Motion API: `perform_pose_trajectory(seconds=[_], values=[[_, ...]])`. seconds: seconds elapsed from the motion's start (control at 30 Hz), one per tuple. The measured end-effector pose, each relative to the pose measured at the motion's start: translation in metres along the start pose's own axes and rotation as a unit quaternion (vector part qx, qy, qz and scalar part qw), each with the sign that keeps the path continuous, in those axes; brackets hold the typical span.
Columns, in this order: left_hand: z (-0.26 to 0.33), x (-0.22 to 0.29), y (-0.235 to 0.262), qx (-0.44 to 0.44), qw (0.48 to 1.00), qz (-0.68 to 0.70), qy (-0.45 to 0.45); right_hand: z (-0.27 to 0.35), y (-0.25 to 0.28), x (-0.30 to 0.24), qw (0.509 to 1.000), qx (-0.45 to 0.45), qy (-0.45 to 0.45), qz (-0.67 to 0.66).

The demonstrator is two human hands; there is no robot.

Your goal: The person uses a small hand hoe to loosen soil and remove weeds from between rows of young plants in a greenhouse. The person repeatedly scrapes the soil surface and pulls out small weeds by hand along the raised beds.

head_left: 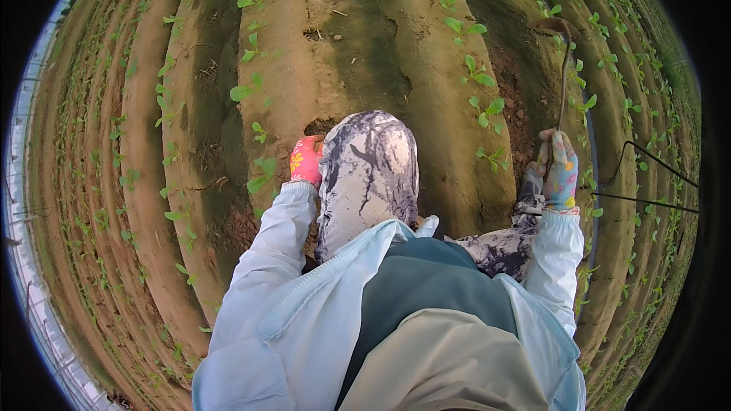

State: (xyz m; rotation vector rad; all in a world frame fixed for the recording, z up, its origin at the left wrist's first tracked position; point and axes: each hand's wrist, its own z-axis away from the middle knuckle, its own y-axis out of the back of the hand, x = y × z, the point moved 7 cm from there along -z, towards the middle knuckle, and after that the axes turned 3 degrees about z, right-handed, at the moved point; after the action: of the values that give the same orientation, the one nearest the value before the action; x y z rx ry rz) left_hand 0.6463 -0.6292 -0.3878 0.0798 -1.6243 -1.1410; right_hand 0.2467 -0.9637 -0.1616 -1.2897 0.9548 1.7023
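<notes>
A long-handled hoe with a thin dark shaft and a small curved rusty metal blade (pixel 562 68) stands nearly upright over the field, its blade resting at the far end on a crumbly reddish-brown soil furrow (pixel 518 118). The right hand (pixel 560 171), in a knitted glove printed in blue, yellow and pink, is closed around the lower end of the shaft, so the blade lies well beyond that hand and far to the right of the other. The left hand (pixel 307 160), in a pink glove with a yellow flower print, reaches down to the smooth, rounded sandy ridge of raised soil (pixel 426 68) left of the hoe; whether its fingers are curled or spread I cannot tell. Small green leafy seedlings (pixel 487 110) dot the ridge flank just left of the shaft. Pale blue smooth jacket sleeves (pixel 266 251) cover both arms.
</notes>
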Motion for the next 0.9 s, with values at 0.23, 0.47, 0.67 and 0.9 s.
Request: perform_pose_trajectory(seconds=[0.23, 0.47, 0.67, 0.9], values=[[-0.077, -0.002, 0.004, 0.077, 0.996, 0.026, 0.025, -0.005, -0.036, 0.029, 0.991, -0.086, -0.037, 0.093], [-0.201, -0.022, 0.022, 0.219, 0.969, -0.052, 0.103, 0.002, -0.068, 0.073, 0.958, -0.148, -0.161, 0.188], [-0.258, -0.037, 0.032, 0.222, 0.937, -0.171, 0.207, -0.012, -0.085, 0.089, 0.939, -0.193, -0.202, 0.201], [-0.270, -0.046, 0.037, 0.263, 0.929, -0.161, 0.204, -0.037, -0.104, 0.093, 0.930, -0.203, -0.204, 0.228]])
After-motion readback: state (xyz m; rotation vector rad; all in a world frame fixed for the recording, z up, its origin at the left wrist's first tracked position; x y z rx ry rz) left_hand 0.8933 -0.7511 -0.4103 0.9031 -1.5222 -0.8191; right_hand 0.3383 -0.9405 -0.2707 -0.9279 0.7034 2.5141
